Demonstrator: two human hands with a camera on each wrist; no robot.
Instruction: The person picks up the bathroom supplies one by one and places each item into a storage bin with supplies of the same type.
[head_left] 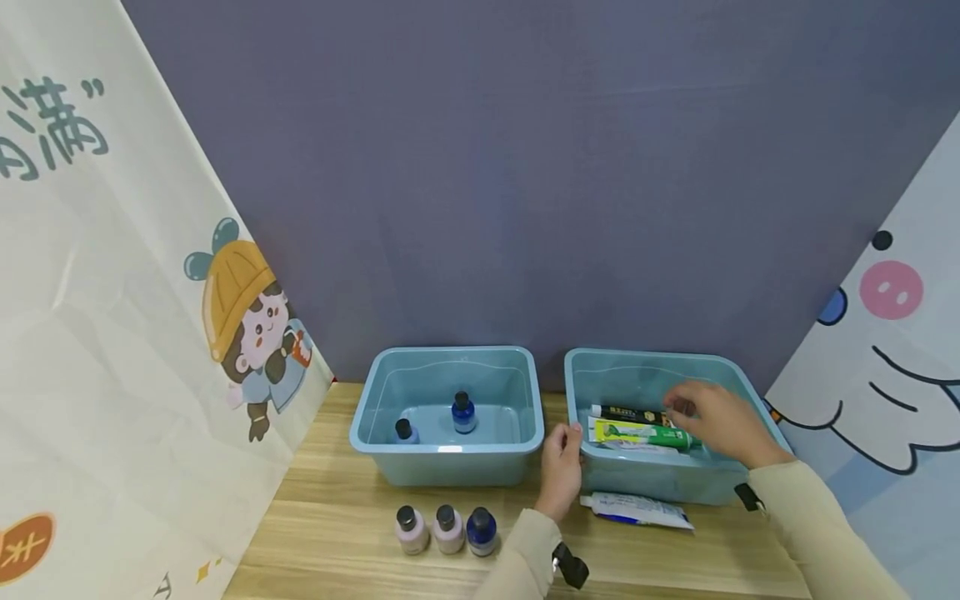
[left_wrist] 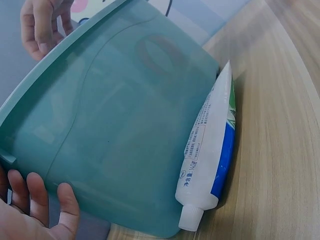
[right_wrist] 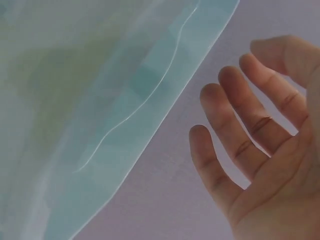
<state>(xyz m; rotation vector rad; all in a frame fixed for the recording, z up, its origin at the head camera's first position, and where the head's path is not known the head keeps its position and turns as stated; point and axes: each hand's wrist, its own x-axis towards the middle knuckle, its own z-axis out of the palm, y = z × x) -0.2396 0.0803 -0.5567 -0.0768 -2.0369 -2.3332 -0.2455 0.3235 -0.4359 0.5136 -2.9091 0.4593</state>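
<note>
Over the right blue bin (head_left: pixel 645 477) my right hand (head_left: pixel 712 421) hovers with loosely bent fingers and nothing in them. The right wrist view shows this hand (right_wrist: pixel 265 135) with spread fingers beside the bin's wall (right_wrist: pixel 145 115). Inside that bin lie a black toothpaste tube (head_left: pixel 626 412) and a yellow-green one (head_left: pixel 645 433), with a whitish tube partly hidden below. At the bin's near left corner my left hand (head_left: pixel 561 475) holds the rim, its fingertips against the outer wall in the left wrist view. A white and blue toothpaste tube (left_wrist: pixel 207 150) lies on the table before the bin.
The left blue bin (head_left: pixel 450 471) holds a dark blue bottle (head_left: pixel 463 414) and a paler bottle (head_left: pixel 406 432). Before it, two pale pink bottles (head_left: pixel 412 537) and a dark blue bottle (head_left: pixel 482 533) stand in a row on the wooden table (head_left: pixel 315 533). A grey-blue backdrop (head_left: pixel 480 208) rises behind.
</note>
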